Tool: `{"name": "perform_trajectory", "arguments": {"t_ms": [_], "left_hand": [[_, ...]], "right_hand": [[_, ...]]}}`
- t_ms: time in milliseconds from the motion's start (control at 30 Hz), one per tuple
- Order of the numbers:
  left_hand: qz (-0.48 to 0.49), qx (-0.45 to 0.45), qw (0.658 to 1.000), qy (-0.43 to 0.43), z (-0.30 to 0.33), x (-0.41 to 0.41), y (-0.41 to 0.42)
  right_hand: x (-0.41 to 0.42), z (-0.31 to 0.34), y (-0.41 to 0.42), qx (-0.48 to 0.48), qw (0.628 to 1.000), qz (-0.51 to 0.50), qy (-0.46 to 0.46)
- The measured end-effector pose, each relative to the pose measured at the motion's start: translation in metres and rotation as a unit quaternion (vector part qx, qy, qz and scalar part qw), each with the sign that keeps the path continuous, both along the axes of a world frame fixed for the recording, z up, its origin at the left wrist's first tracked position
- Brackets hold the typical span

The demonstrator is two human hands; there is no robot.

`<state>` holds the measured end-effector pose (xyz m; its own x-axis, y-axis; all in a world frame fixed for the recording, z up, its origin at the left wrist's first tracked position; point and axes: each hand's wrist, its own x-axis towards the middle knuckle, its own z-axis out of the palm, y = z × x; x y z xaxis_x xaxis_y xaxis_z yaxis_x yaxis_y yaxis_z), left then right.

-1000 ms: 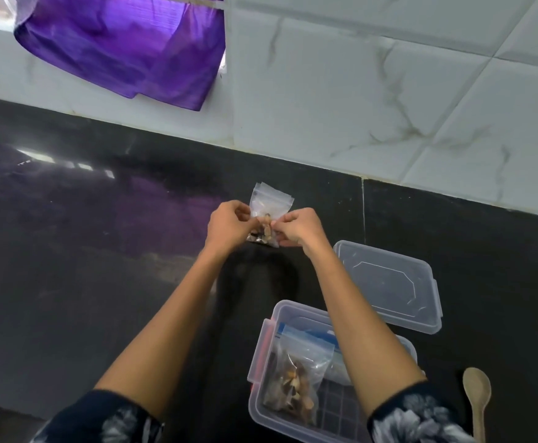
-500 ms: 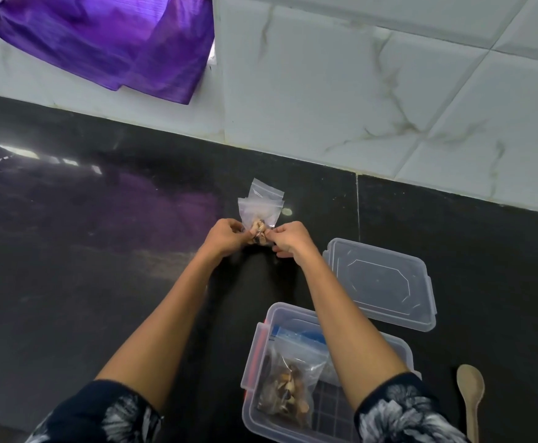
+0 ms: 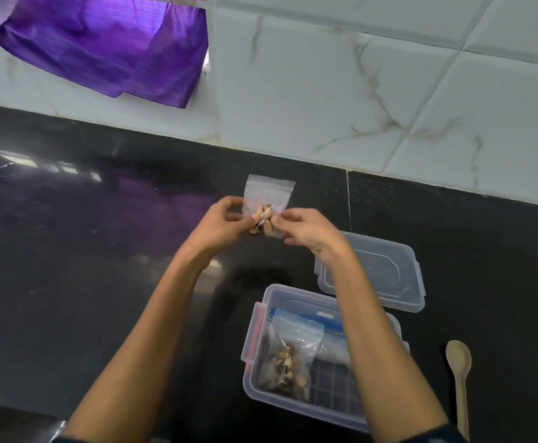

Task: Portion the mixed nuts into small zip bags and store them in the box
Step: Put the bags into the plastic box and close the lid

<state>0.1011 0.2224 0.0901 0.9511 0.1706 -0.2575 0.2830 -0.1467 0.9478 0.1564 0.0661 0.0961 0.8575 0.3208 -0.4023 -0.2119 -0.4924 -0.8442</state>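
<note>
Compared with half a second ago, the small zip bag [image 3: 267, 203] of nuts is held slightly more upright above the black bench [image 3: 85, 251], its folded-looking top now spread flat, and it is still pinched at its lower part between the left hand [image 3: 226, 223] and the right hand [image 3: 306, 228], each grip clamped on the bag. The open box [image 3: 261, 314] at near right already holds a filled bag [image 3: 288, 359], with the lid [image 3: 386, 270] beyond it and a wooden spoon [image 3: 459, 372] to its right. The nuts in the held bag are largely hidden by the fingers, the box's near right corner is covered by the right forearm, and the spoon's handle is cut off by the frame edge.
</note>
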Motion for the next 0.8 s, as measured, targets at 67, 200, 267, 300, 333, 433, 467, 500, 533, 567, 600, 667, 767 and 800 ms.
{"name": "perform_trajectory", "arguments": {"t_ms": [67, 200, 267, 300, 333, 433, 467, 500, 533, 567, 600, 667, 767, 800], "left_hand": [[-0.033, 0.006, 0.999, -0.037, 0.022, -0.014, -0.012], [-0.117, 0.017, 0.992, -0.047, 0.054, -0.049, -0.043], [-0.167, 0.006, 0.985, -0.034, 0.058, -0.066, -0.059], [-0.191, 0.010, 0.981, -0.026, 0.057, -0.074, -0.067], [-0.211, 0.028, 0.977, -0.015, 0.053, -0.081, -0.075], [-0.258, 0.090, 0.961, 0.041, 0.026, -0.096, -0.100], [-0.267, 0.111, 0.955, 0.062, 0.015, -0.098, -0.107], [-0.274, 0.128, 0.950, 0.082, 0.004, -0.100, -0.114], [-0.281, 0.144, 0.943, 0.101, -0.005, -0.101, -0.120], [-0.288, 0.159, 0.937, 0.116, -0.012, -0.102, -0.125], [-0.293, 0.172, 0.932, 0.128, -0.018, -0.102, -0.129], [-0.296, 0.204, 0.921, 0.148, -0.026, -0.101, -0.135], [-0.300, 0.229, 0.909, 0.179, -0.033, -0.097, -0.141], [-0.302, 0.228, 0.906, 0.188, -0.036, -0.095, -0.142]], "right_hand": [[-0.017, 0.025, -0.018, 0.026, 0.999, -0.008, -0.022], [-0.063, 0.063, -0.064, -0.005, 0.998, -0.014, -0.059], [-0.090, 0.068, -0.088, -0.018, 0.999, -0.020, -0.042], [-0.102, 0.067, -0.100, -0.026, 0.999, -0.027, -0.025], [-0.114, 0.064, -0.110, -0.043, 0.998, -0.033, -0.008], [-0.143, 0.045, -0.125, -0.126, 0.990, -0.058, 0.031], [-0.148, 0.036, -0.127, -0.168, 0.983, -0.067, 0.035], [-0.152, 0.026, -0.127, -0.221, 0.973, -0.064, 0.034], [-0.155, 0.016, -0.125, -0.273, 0.960, -0.053, 0.032], [-0.158, 0.010, -0.122, -0.317, 0.947, -0.042, 0.027], [-0.161, 0.005, -0.118, -0.353, 0.935, -0.034, 0.014], [-0.165, 0.000, -0.110, -0.389, 0.921, -0.021, -0.017], [-0.168, -0.005, -0.098, -0.399, 0.916, -0.026, -0.021], [-0.168, -0.008, -0.095, -0.400, 0.916, -0.032, -0.018]]}}
